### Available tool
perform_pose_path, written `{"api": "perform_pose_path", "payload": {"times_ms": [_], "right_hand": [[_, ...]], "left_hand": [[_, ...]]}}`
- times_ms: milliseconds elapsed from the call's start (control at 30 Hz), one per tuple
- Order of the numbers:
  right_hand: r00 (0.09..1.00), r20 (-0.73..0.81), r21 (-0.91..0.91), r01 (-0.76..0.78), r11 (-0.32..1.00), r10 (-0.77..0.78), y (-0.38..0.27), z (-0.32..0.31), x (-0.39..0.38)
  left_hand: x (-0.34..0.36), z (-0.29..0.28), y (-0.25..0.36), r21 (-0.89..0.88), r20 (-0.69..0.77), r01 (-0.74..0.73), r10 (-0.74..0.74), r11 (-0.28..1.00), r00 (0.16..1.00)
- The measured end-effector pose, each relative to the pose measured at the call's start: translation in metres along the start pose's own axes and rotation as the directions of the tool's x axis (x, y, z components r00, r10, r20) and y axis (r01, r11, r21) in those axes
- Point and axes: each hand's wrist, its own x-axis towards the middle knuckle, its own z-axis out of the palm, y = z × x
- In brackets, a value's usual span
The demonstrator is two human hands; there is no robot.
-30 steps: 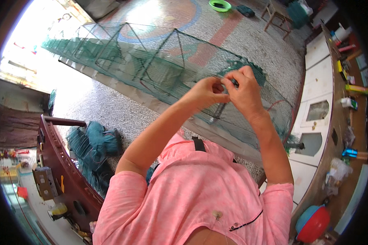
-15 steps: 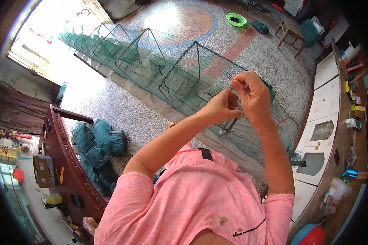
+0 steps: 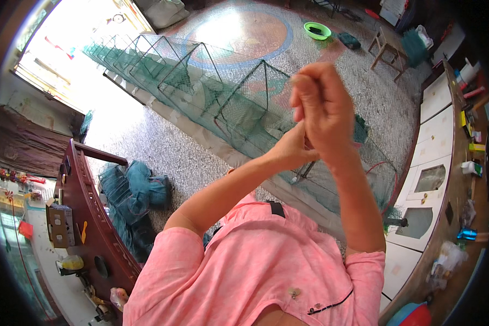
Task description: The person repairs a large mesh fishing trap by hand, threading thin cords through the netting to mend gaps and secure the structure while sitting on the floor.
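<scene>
Red-brown furniture (image 3: 75, 190): farthest left of the white cabinet (image 3: 426, 141), slatted edge facing inward.
Blue-green bundle (image 3: 144, 185): on the floor, well left of the cabinet.
Speckled floor (image 3: 185, 163): a slanting lane left of the cabinet, between bundle and net.
Wooden stool (image 3: 388, 49): beyond the cabinet's far end.
Cabinet front: a long curved edge bounding the right side.
Green net (image 3: 198, 106): left of the cabinet, stretching away from it, near end close to its base.
Net's look: sheer mesh over a row of dark peaked frames, folded lower down; a red curved line near the cabinet end.
Left hand (image 3: 296, 149): left of the cabinet, above the net; fingertips hidden, grip cannot be told.
Right hand (image 3: 326, 106): nearer the cabinet, raised, fingers curled; whether anything is held, I cannot tell.
</scene>
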Motion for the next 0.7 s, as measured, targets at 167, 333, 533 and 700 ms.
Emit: {"api": "perform_pose_path", "payload": {"times_ms": [167,333,533,700], "right_hand": [[0.942,-0.294,0.028,0.180,0.983,-0.164,-0.051,-0.040,0.005],[0.909,-0.344,0.497,0.389,0.776,-0.235,-0.121,-0.097,-0.023],[0.650,-0.564,0.009,0.621,0.784,-0.509,-0.139,-0.117,-0.046],[0.852,-0.438,0.128,0.375,0.918,-0.287,-0.117,-0.124,-0.045]], "left_hand": [[-0.012,0.005,0.015,-0.072,-0.070,0.165,-0.170,0.984,0.983],[-0.006,0.006,0.024,0.084,-0.013,0.005,-0.004,0.996,1.000],[-0.006,0.003,0.026,0.199,0.068,-0.164,0.153,0.966,0.986],[-0.008,0.009,0.029,0.120,-0.065,-0.066,0.074,0.991,0.995]]}}
